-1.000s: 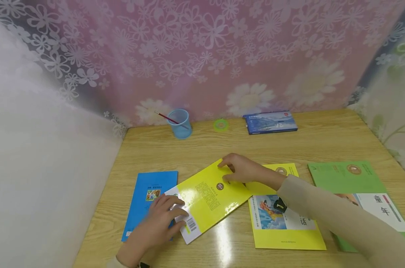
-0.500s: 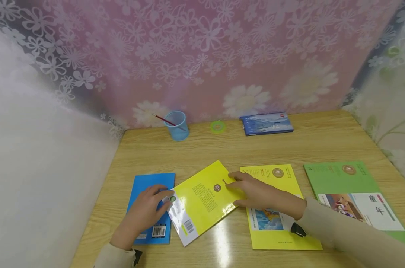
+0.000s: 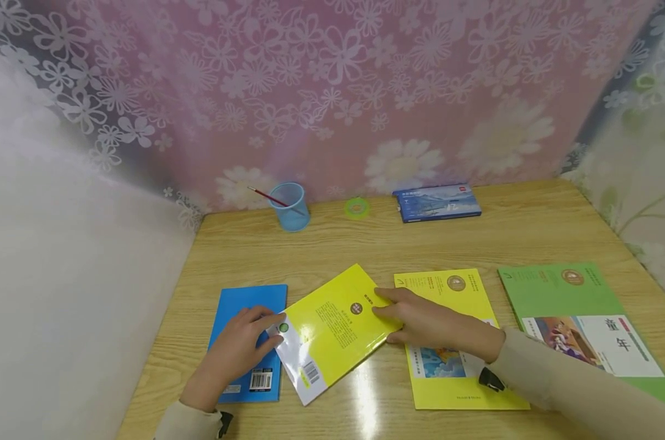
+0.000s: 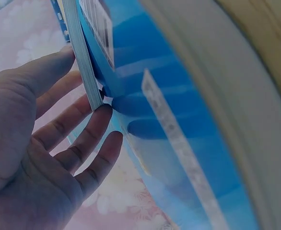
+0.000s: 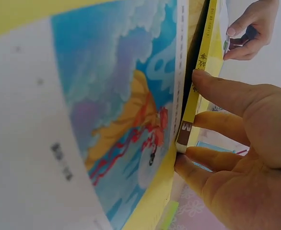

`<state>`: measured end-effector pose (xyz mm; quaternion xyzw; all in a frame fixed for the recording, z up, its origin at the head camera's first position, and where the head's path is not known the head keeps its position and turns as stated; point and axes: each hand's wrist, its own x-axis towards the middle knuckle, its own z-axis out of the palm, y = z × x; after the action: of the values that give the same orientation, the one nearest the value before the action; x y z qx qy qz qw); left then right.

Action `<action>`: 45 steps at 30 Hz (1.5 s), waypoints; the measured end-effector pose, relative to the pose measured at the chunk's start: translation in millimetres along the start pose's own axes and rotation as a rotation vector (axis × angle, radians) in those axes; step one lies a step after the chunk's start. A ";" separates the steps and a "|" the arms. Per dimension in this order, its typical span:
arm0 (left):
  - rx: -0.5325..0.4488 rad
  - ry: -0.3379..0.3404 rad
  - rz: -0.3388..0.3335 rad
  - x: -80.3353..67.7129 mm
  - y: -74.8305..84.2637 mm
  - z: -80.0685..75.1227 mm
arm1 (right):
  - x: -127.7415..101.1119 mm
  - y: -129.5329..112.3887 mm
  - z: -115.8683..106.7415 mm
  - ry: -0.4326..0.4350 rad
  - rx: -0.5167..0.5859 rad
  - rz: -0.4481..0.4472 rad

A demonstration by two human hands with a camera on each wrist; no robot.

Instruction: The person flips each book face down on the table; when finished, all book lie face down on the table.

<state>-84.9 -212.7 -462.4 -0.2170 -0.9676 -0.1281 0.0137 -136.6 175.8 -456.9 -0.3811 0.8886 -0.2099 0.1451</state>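
A yellow paperback book lies tilted, back cover up, between both hands in the head view. The left hand holds its upper left corner, over a blue book. In the left wrist view the left hand has thumb and fingertips at the page edge, close over the blue cover. The right hand grips the yellow book's right end. Seen from the right wrist, the thumb of the right hand lies along the spine, fingers at its end. A second yellow book lies partly under the right forearm.
A green book lies at the right, partly behind the right sleeve. Along the back of the wooden table stand a blue mesh cup with a pencil, a green tape roll and a blue box.
The right hand has moved from the yellow book's top edge to its right end. The left hand has shifted up and left to the corner. The book has barely moved.
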 end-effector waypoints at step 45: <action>0.033 -0.169 0.189 -28.0 26.9 1.3 | 50.0 8.9 -10.7 -0.224 -0.087 -0.022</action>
<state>-48.1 -200.5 -459.5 -0.3171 -0.9425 -0.0914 -0.0524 -179.9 147.3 -456.8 -0.4180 0.8708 -0.1290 0.2246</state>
